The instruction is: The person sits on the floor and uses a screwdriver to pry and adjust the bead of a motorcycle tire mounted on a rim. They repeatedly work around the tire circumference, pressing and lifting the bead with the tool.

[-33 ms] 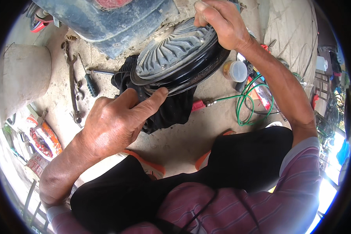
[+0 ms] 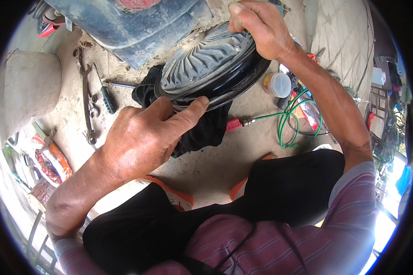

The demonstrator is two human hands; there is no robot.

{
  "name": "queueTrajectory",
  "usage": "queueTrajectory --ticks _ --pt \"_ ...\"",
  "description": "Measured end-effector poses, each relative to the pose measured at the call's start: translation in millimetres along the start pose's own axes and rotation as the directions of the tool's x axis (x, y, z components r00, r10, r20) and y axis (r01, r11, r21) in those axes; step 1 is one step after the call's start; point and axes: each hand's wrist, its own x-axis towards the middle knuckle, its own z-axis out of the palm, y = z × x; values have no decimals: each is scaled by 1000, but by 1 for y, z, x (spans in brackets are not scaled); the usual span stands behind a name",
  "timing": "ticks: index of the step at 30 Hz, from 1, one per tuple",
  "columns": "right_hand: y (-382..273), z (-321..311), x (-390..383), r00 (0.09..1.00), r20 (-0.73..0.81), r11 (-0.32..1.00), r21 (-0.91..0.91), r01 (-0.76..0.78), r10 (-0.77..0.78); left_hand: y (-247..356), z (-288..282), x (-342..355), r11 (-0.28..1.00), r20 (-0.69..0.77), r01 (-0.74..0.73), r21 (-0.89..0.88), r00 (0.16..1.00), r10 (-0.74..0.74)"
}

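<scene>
A motor wheel hub (image 2: 199, 59), with a finned grey cover and a black rim (image 2: 229, 87), rests tilted on a bunched black cloth (image 2: 197, 133). My right hand (image 2: 261, 30) is closed over the upper right edge of the wheel, thumb and fingers on it. My left hand (image 2: 149, 135) grips the rim's near lower left edge, thumb lying along it and fingers curled, their tips partly hidden.
A dirty plastic vehicle body (image 2: 137, 27) lies beyond. At left are wrenches (image 2: 86, 101), a screwdriver (image 2: 106, 98) and a pale container (image 2: 32, 87). At right are a lidded tub (image 2: 280, 85), green hose (image 2: 289, 133) and red fitting (image 2: 234, 123). My knees frame the lower view.
My left hand has shifted slightly right and up, its thumb sliding along the rim. My right hand and the wheel look almost unchanged.
</scene>
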Motion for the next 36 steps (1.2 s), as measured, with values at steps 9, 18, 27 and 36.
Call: queueTrajectory --ticks 9,18,27,36 --pt "5 1 3 999 8 999 -16 47 -47 0 -6 -12 1000 60 28 -1 998 -28" --pt "7 -1 -3 999 -12 996 -76 44 -45 9 -10 -18 996 84 92 14 992 -93" --pt "9 -4 -2 999 -9 992 -115 -49 49 10 -6 -13 929 141 241 -282 968 -209" --pt "-16 11 8 998 -20 995 -91 50 -52 11 -5 20 942 63 198 -272 980 -188"
